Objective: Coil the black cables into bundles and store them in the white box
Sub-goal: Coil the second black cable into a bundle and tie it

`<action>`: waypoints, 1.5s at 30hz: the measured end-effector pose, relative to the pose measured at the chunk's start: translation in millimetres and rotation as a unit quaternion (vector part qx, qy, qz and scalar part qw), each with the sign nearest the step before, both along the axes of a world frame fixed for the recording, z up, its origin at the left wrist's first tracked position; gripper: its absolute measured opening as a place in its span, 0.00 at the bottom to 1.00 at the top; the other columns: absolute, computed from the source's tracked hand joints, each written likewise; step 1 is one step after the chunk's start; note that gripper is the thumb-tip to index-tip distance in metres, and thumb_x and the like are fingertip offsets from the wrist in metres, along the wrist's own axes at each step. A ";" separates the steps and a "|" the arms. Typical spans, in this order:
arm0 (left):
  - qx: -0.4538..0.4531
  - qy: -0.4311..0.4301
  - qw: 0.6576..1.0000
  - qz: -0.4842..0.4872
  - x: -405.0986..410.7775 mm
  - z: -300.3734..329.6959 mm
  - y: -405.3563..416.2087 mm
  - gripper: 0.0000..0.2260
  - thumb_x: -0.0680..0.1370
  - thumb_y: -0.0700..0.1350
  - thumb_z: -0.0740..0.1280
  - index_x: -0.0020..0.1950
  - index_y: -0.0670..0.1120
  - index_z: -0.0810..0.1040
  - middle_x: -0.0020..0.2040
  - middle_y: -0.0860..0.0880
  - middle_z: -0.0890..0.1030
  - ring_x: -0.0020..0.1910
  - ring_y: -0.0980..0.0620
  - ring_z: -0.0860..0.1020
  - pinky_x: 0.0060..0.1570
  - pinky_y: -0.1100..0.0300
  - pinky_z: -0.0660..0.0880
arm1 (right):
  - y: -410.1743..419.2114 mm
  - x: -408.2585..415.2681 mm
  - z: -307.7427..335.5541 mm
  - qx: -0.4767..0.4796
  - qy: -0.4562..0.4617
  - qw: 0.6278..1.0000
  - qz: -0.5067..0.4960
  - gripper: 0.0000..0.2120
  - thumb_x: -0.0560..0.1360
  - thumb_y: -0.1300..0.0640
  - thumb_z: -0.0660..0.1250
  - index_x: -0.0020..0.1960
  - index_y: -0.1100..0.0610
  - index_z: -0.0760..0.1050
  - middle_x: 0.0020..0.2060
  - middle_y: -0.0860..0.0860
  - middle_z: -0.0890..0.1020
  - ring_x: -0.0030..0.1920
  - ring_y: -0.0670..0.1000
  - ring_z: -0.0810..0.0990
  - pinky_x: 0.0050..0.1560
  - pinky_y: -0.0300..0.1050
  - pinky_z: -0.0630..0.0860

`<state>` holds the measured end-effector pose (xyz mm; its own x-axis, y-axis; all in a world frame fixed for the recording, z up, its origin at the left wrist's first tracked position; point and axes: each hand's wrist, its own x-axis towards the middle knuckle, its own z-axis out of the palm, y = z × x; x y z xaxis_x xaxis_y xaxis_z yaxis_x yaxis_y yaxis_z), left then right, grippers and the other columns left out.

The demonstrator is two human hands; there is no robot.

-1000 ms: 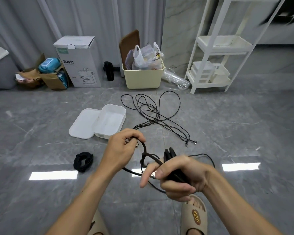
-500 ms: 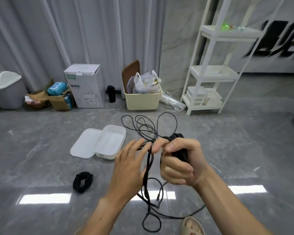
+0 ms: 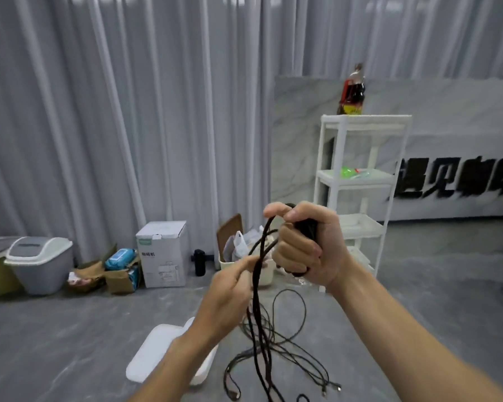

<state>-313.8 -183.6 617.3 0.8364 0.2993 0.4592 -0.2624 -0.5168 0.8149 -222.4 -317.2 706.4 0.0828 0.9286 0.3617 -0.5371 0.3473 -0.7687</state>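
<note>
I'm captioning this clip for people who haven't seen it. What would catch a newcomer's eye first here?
First the two hands raised mid-frame: the right hand grips a coiled bundle of black cable, while the left hand pinches the strands hanging from it. Below them, loose cables sprawl on the grey floor beside the open white box, partly hidden by the left forearm. Behind stands a white shelf rack topped by a dark bottle.

Bottle (image 3: pixel 352 91) atop white shelf (image 3: pixel 360 175)
</note>
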 end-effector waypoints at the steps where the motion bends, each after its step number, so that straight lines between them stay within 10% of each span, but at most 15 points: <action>1: -0.056 0.005 0.998 -0.013 0.3 19.7 -3.5 0.17 0.78 0.44 0.54 0.57 0.57 0.80 0.47 0.56 0.85 0.50 0.56 0.83 0.50 0.67 0.76 | -1.9 -2.0 15.5 0.001 -0.026 0.999 -0.027 0.15 0.70 0.62 0.61 0.51 0.65 0.82 0.15 0.50 0.60 0.16 0.49 0.56 0.21 0.35 0.60; 8: -0.090 -0.027 0.992 -0.084 -11.8 128.8 -25.0 0.15 0.82 0.35 0.61 0.62 0.53 0.77 0.45 0.46 0.85 0.39 0.52 0.82 0.42 0.63 0.79 | -25.3 -19.9 104.9 0.070 -0.052 0.993 -0.076 0.20 0.75 0.61 0.53 0.51 0.62 0.83 0.16 0.49 0.56 0.16 0.48 0.54 0.20 0.36 0.62; 14: -0.061 -0.038 0.995 -0.071 -26.5 160.9 -34.3 0.10 0.83 0.49 0.62 0.63 0.57 0.77 0.31 0.54 0.72 0.27 0.57 0.66 0.27 0.65 0.66 | -44.0 -31.6 150.9 0.161 0.091 0.973 -0.140 0.22 0.72 0.64 0.55 0.62 0.60 0.78 0.18 0.47 0.64 0.19 0.45 0.58 0.24 0.36 0.66; 18: -0.111 -0.018 0.992 -0.055 -38.1 167.1 -27.2 0.13 0.79 0.56 0.62 0.57 0.55 0.83 0.36 0.39 0.62 0.29 0.54 0.60 0.28 0.61 0.57 | -57.1 -35.7 166.0 0.160 0.153 0.966 -0.136 0.26 0.73 0.65 0.56 0.69 0.55 0.72 0.23 0.48 0.66 0.20 0.45 0.65 0.27 0.35 0.68; 26: -0.282 0.005 0.952 -0.119 -44.0 191.8 -23.2 0.09 0.80 0.40 0.65 0.58 0.41 0.80 0.42 0.50 0.83 0.30 0.54 0.71 0.23 0.65 0.62 | -60.7 -46.0 185.4 -0.022 0.017 0.974 -0.223 0.29 0.70 0.64 0.59 0.71 0.51 0.70 0.25 0.50 0.67 0.19 0.46 0.63 0.23 0.38 0.67; 32: -0.273 -0.002 0.949 -0.159 -48.7 211.5 -13.8 0.15 0.69 0.44 0.74 0.54 0.44 0.80 0.39 0.51 0.78 0.28 0.56 0.70 0.21 0.65 0.62 | -63.3 -45.2 187.4 -0.218 -0.318 0.825 -0.413 0.22 0.77 0.60 0.62 0.69 0.44 0.70 0.26 0.52 0.72 0.21 0.48 0.66 0.23 0.40 0.66; 41: -0.192 -0.030 0.974 -0.120 -45.5 236.1 -14.0 0.06 0.74 0.39 0.73 0.41 0.50 0.83 0.35 0.52 0.76 0.32 0.58 0.73 0.25 0.65 0.63 | -66.3 -41.3 194.7 -0.327 -0.568 0.585 -0.479 0.11 0.76 0.47 0.67 0.50 0.54 0.77 0.19 0.45 0.68 0.18 0.47 0.68 0.23 0.37 0.67; 45: -0.144 -0.061 0.988 -0.018 -45.7 242.3 -12.9 0.03 0.77 0.43 0.72 0.49 0.49 0.83 0.36 0.56 0.79 0.37 0.56 0.76 0.36 0.64 0.70 | -69.0 -45.5 199.0 -0.323 -0.581 0.580 -0.472 0.13 0.76 0.46 0.67 0.43 0.56 0.75 0.20 0.45 0.66 0.18 0.46 0.66 0.25 0.36 0.66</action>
<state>-359.5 -196.5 859.7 0.7932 0.4021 0.4573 -0.3814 -0.2573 0.8879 -267.9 -386.3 905.4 0.7128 0.6410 0.2845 0.6678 -0.4965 -0.5546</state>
